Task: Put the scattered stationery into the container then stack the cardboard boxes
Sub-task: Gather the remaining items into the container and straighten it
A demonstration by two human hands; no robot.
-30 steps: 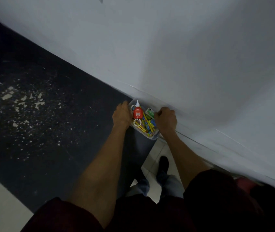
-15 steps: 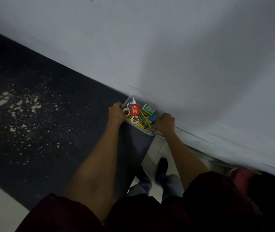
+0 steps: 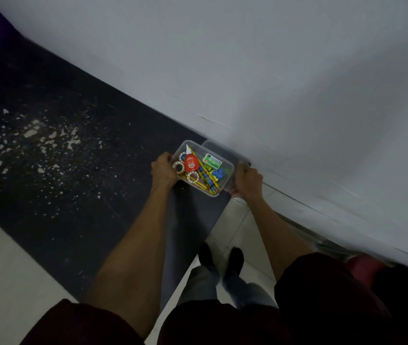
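Observation:
A clear plastic container (image 3: 228, 171) sits at the far right corner of the dark table top, close to the wall. It holds a red glue bottle (image 3: 191, 163), tape rolls (image 3: 193, 176), yellow pencils (image 3: 204, 184), a green staple box (image 3: 212, 161) and a blue item (image 3: 219, 173). My left hand (image 3: 163, 169) grips its left end and my right hand (image 3: 247, 181) grips its right end. A second clear piece, maybe a lid (image 3: 219, 148), lies behind it against the wall. No cardboard boxes are in view.
The dark table (image 3: 73, 195) is flecked with white chipped spots (image 3: 36, 138) on the left. A grey wall (image 3: 272, 70) runs diagonally behind. Pale floor tiles (image 3: 237, 230) and my feet show below, with a red object (image 3: 364, 266) at lower right.
The container and both hands have shifted slightly away from the wall, showing more of its contents and the clear piece behind it. Both hands keep their grip.

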